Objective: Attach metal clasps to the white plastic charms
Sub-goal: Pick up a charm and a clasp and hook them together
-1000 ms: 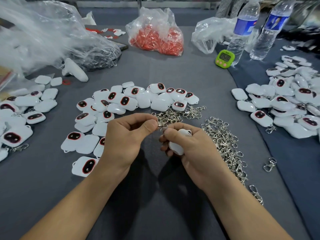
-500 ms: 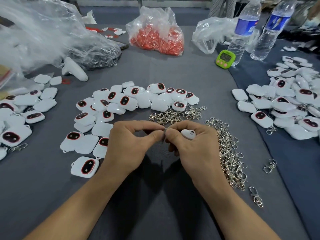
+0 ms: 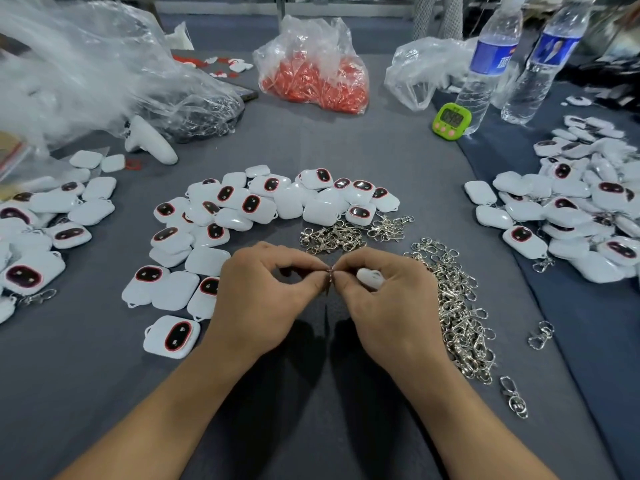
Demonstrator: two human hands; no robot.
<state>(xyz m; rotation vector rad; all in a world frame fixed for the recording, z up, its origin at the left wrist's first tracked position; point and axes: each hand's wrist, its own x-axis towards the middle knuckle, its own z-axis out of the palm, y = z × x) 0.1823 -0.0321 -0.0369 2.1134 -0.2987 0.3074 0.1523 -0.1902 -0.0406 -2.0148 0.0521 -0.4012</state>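
My left hand (image 3: 263, 299) and my right hand (image 3: 388, 303) meet fingertip to fingertip over the grey cloth, both pinching a small metal clasp (image 3: 329, 271) between them. A white charm (image 3: 370, 277) is tucked under the curled fingers of my right hand, mostly hidden. Beyond my hands lies a spread of loose white charms (image 3: 263, 206), several with dark red-rimmed ovals. A heap of silver clasps (image 3: 453, 306) runs along my right side, with a smaller cluster (image 3: 332, 239) just ahead.
More charm piles lie at the far left (image 3: 45, 226) and far right (image 3: 575, 209). At the back are a bag of red parts (image 3: 315, 77), crumpled clear bags (image 3: 86, 74), two water bottles (image 3: 488, 67), a green timer (image 3: 451, 121) and a white controller (image 3: 149, 142).
My hands have drawn together and dropped slightly toward the cloth; the clasp is now pinched by both hands, and the charm is more hidden in my right hand.
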